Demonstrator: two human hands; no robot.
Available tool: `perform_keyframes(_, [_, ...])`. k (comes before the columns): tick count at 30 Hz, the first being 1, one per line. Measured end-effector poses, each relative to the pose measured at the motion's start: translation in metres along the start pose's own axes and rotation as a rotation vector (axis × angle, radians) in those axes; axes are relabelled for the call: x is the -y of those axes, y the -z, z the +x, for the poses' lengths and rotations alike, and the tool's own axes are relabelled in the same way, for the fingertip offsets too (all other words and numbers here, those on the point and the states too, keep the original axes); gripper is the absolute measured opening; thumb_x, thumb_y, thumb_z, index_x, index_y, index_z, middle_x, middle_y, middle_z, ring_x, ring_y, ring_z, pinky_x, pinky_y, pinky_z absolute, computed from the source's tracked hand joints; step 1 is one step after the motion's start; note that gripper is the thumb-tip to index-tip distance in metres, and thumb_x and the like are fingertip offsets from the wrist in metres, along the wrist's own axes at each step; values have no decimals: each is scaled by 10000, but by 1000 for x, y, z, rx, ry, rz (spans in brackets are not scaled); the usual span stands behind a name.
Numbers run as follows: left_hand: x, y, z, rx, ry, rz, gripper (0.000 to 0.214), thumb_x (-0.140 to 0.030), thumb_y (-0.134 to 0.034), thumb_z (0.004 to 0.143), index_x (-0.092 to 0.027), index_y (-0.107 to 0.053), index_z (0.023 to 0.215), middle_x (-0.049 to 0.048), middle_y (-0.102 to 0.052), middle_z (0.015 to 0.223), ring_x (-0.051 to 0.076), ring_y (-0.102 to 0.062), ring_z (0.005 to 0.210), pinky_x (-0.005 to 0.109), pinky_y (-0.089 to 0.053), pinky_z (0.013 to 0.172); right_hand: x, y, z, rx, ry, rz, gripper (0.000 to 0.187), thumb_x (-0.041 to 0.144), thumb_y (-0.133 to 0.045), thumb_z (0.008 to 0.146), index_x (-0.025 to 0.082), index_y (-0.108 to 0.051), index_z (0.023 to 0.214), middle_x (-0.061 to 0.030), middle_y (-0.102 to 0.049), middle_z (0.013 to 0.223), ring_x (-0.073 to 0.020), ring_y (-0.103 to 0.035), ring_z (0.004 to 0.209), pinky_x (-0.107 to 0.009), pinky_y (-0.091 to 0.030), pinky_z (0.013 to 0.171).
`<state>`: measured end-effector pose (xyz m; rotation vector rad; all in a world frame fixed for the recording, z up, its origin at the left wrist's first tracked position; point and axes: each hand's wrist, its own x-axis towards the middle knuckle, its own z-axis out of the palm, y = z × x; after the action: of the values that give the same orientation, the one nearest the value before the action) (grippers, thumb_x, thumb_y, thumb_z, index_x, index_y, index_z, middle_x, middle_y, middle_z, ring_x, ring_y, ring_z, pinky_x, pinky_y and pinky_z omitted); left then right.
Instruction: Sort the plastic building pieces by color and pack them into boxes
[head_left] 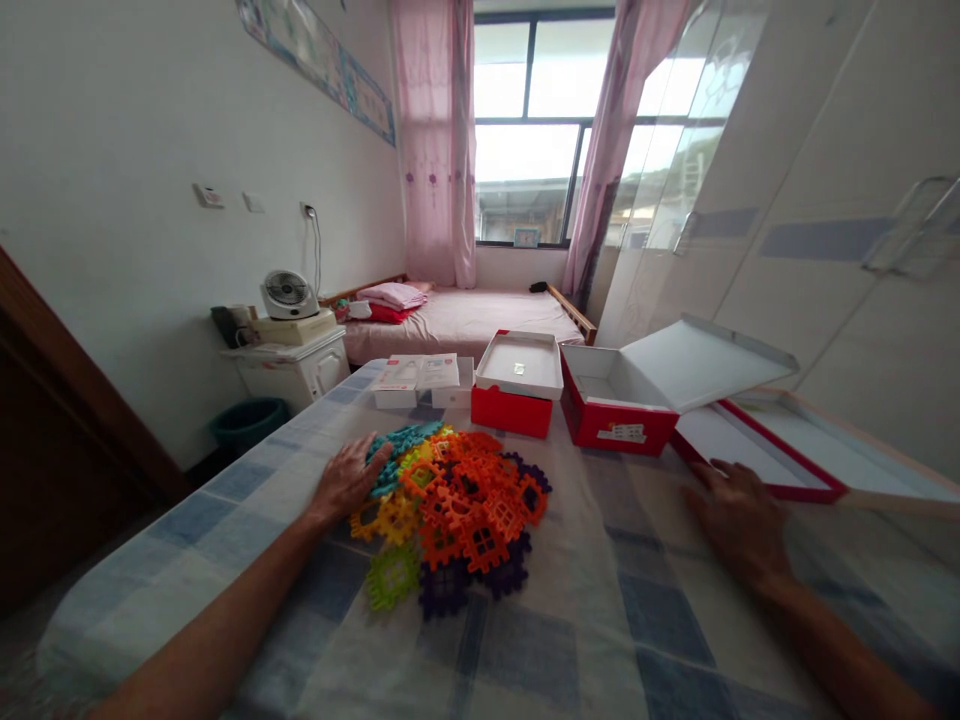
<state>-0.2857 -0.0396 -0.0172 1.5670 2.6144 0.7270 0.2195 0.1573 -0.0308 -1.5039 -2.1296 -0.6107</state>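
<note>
A heap of plastic interlocking tiles (pixel 457 505), orange, yellow, teal, green and purple, lies on the checked tablecloth (pixel 600 620). My left hand (pixel 346 480) rests at the heap's left edge with fingers stretched out, touching the teal tiles. Off to the right my right hand (pixel 739 520) lies flat on the cloth, fingers apart, close to the flat red-rimmed lid (pixel 757 455). Neither hand holds anything.
Behind the heap stand a red box (pixel 517 385) with a white tray on top, an open red box (pixel 622 405) with raised white lid, and small white cartons (pixel 420 380). A bed, a nightstand with a fan (pixel 289 295) and a green bin (pixel 244 422) lie beyond.
</note>
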Motion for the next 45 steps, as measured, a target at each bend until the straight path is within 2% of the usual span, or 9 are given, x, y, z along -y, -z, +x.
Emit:
perform_keyframes(8, [-61, 2, -10, -82, -126, -381, 687, -609, -438, 786, -114, -505, 1258, 135, -520, 1293, 261, -480, 1216, 378, -350, 1051, 36, 1, -14, 13, 185, 176, 370, 289, -364, 881, 136, -584, 1136, -148, -511, 1258, -291, -450, 1190, -457, -397, 946])
perform_keyframes(14, [-113, 4, -20, -45, -399, -279, 496, -469, -531, 813, -189, -545, 1222, 90, -557, 1264, 244, -496, 1191, 396, -368, 1038, 47, 4, -12, 89, 178, 314, 357, 268, -404, 850, 131, -601, 1114, -147, -500, 1251, -284, -479, 1149, -449, -404, 958])
perform_keyframes(23, [-195, -20, -55, 51, -737, -127, 324, -415, -552, 828, -251, -634, 1095, 63, -560, 1265, 253, -458, 1214, 424, -372, 1031, 97, 31, -14, 157, 132, 547, 345, 284, -421, 854, 191, -576, 1148, -104, -486, 1298, -251, -455, 1204, -456, -358, 1025])
perform_keyframes(27, [-171, -4, -35, -3, -675, -155, 384, -464, -417, 894, -278, -582, 1186, 37, -514, 1340, 213, -458, 1232, 396, -337, 1059, 101, 33, -20, 174, 112, 614, 386, 342, -371, 891, 183, -533, 1204, -105, -507, 1283, -231, -474, 1198, -430, -368, 1033])
perform_keyframes(30, [-111, 9, -5, -99, -363, -71, 430, -440, -340, 910, -209, -591, 1171, 72, -533, 1314, 206, -479, 1209, 347, -345, 1043, 101, 32, -21, 222, 83, 636, 423, 352, -344, 896, 170, -502, 1243, -112, -528, 1262, -224, -505, 1174, -410, -402, 1013])
perform_keyframes(32, [-70, 13, 7, -31, -126, 56, 446, -432, -307, 905, -196, -614, 1128, 84, -586, 1239, 209, -512, 1163, 326, -357, 1015, 102, 33, -20, 232, 92, 631, 427, 342, -353, 887, 178, -498, 1253, -107, -535, 1263, -223, -514, 1168, -403, -413, 1005])
perform_keyframes(35, [-36, 10, 11, 18, 0, 104, 512, -530, -297, 876, -202, -668, 1005, 100, -673, 1003, 245, -606, 981, 346, -430, 902, 106, 33, -18, 240, 133, 624, 421, 321, -378, 869, 192, -506, 1249, -99, -546, 1262, -219, -535, 1147, -391, -428, 991])
perform_keyframes(40, [-53, 0, 6, 155, 31, -146, 747, -708, -334, 779, -139, -575, 1199, 136, -632, 1129, 280, -582, 1055, 344, -421, 909, 108, 31, -18, 240, 148, 613, 421, 308, -389, 859, 191, -514, 1243, -107, -554, 1252, -223, -567, 1107, -388, -460, 958])
perform_keyframes(45, [-80, -5, 6, 244, 4, -407, 906, -721, -509, 674, -102, -444, 1332, 114, -645, 1027, 254, -626, 886, 335, -485, 781, 108, 34, -19, 248, 186, 605, 417, 300, -393, 859, 195, -506, 1247, -113, -553, 1255, -231, -574, 1095, -405, -462, 949])
